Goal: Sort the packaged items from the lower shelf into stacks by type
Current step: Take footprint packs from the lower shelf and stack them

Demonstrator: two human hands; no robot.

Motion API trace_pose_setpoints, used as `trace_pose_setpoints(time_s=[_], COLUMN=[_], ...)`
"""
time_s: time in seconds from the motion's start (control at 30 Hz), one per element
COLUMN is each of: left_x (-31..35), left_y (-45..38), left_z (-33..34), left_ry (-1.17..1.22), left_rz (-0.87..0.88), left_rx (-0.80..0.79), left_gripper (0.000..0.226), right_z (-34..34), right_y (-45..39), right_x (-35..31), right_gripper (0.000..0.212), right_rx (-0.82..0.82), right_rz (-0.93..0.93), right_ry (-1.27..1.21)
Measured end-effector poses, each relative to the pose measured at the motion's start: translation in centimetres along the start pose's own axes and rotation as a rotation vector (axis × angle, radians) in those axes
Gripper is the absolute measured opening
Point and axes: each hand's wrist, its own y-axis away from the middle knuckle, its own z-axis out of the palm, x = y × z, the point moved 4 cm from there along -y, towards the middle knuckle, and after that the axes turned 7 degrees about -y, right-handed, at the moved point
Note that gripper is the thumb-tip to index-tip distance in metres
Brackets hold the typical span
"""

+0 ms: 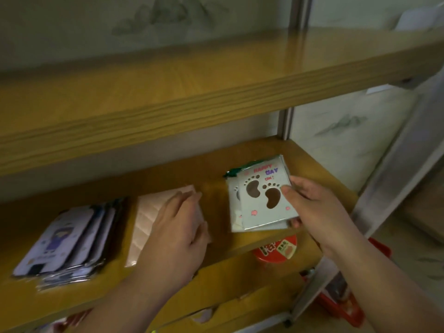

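Three groups of flat packaged items lie on the lower wooden shelf (216, 188). A slanted stack of white packets with a purple figure (64, 239) sits at the left. In the middle lies a pale pink quilted packet (149, 219); my left hand (180, 227) rests flat on its right part with fingers straight. At the right is a small stack of white packets with brown footprint cut-outs (259, 195). My right hand (310, 207) holds the top one, thumb on its face and fingers under its right edge.
An upper wooden shelf (192, 92) overhangs the work area. Below the lower shelf's front edge a red round lid (278, 251) shows. A red basket (341, 304) stands on the floor at the right, beside the rack's metal post (384, 183).
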Motion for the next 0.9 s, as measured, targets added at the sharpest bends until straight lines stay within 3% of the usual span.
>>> trace_pose_setpoints(time_s=[0.13, 0.43, 0.77, 0.9], left_x=[1.6, 3.2, 2.6, -0.1], left_y=[-0.2, 0.1, 0.9, 3.1], left_z=[0.3, -0.5, -2.1, -3.9], left_ry=[-0.002, -0.037, -0.189, -0.230], left_rz=[-0.037, -0.086, -0.083, -0.176], left_rx=[0.034, 0.094, 0.120, 0.147], left_gripper=[0.059, 0.058, 0.052, 0.054], right_z=[-1.0, -1.6, 3.4, 6.8], right_y=[-2.4, -2.4, 0.5, 1.5], right_x=[0.9, 0.0, -4.7, -5.4], right_gripper=[0.045, 0.043, 0.042, 0.043], right_rx=[0.002, -0.004, -0.194, -0.248], right_rz=[-0.038, -0.215, -0.562, -0.618], right_ry=[0.091, 0.581, 0.485, 0.403])
